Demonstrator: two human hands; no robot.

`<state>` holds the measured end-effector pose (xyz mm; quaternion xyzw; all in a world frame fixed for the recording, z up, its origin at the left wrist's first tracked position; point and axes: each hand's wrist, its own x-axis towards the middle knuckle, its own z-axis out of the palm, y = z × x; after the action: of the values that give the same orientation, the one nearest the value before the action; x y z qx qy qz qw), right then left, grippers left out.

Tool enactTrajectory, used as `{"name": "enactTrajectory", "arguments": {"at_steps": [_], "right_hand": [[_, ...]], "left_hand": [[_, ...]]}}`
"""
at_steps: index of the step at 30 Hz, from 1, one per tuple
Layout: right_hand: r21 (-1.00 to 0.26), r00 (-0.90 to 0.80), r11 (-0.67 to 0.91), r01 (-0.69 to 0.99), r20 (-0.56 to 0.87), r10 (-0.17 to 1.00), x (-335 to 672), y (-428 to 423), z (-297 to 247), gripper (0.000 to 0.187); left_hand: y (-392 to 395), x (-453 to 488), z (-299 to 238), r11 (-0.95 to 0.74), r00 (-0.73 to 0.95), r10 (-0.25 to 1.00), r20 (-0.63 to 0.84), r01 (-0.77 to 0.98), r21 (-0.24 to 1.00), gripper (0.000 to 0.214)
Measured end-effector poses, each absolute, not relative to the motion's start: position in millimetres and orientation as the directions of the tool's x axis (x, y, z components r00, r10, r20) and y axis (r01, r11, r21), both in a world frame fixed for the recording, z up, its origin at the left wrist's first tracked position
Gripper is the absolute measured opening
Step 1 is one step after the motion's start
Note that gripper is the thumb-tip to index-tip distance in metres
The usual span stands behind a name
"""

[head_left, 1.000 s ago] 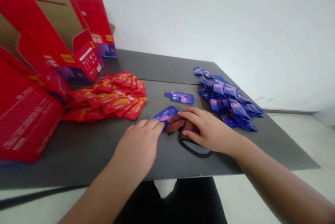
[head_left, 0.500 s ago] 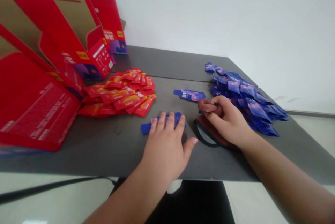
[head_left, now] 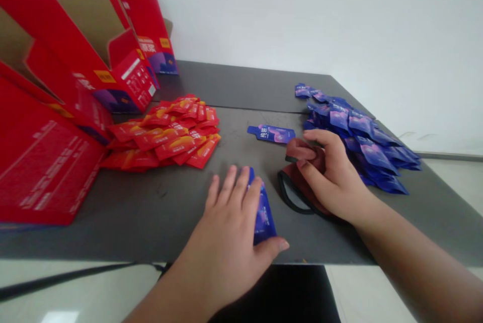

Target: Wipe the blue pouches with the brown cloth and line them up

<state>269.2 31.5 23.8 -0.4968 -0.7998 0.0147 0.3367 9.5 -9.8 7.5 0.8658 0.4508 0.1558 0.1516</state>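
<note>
My left hand point(head_left: 230, 227) lies flat near the table's front edge, fingers stretched over a blue sachet point(head_left: 263, 215) that sticks out by my thumb. My right hand point(head_left: 332, 174) is closed on a dark red pouch with black trim point(head_left: 298, 189), pinching its upper flap. Just beyond the pouch lies a single blue sachet point(head_left: 271, 133). A heap of red sachets point(head_left: 169, 132) sits to the left, and a heap of blue sachets point(head_left: 358, 132) to the right of my right hand.
Red cardboard display boxes point(head_left: 75, 61) stand open at the back left, and one large red box point(head_left: 37, 172) lies at the left. The dark grey table point(head_left: 151, 202) ends just in front of my hands, with a white wall behind.
My left hand has dragged the blue sachet back toward the front edge and turned it. My right hand has lifted the pouch's flap and moved it slightly right.
</note>
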Motion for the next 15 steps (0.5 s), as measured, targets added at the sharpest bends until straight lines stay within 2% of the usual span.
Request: {"name": "enactTrajectory", "arguments": {"at_steps": [1,3,6,8,11,15], "right_hand": [[-0.354,-0.302,0.541,0.763,0.544,0.783,267,29,27,0.046],[-0.416,-0.378,0.607,0.677,0.511,0.772,259,22,35,0.042],[-0.51,-0.634,0.669,0.54,0.275,0.722,240,11,45,0.037],[-0.522,-0.738,0.684,0.509,0.143,0.659,228,7,47,0.028],[-0.491,-0.798,0.712,0.502,0.053,0.6,216,8,45,0.022],[-0.435,-0.772,0.711,0.552,0.055,0.633,212,21,39,0.026]], "left_hand": [[-8,7,5,-0.524,0.526,0.844,0.109,0.762,0.38,0.102],[-5,2,3,-0.515,0.537,0.842,0.048,0.774,0.369,0.113],[0,-5,4,-0.524,0.567,0.824,0.017,0.749,0.405,0.117],[2,-8,5,-0.533,0.579,0.814,0.036,0.722,0.441,0.12],[2,-9,3,-0.54,0.588,0.806,0.058,0.692,0.48,0.124],[1,-4,-2,-0.503,0.535,0.841,0.079,0.72,0.478,0.129]]}}
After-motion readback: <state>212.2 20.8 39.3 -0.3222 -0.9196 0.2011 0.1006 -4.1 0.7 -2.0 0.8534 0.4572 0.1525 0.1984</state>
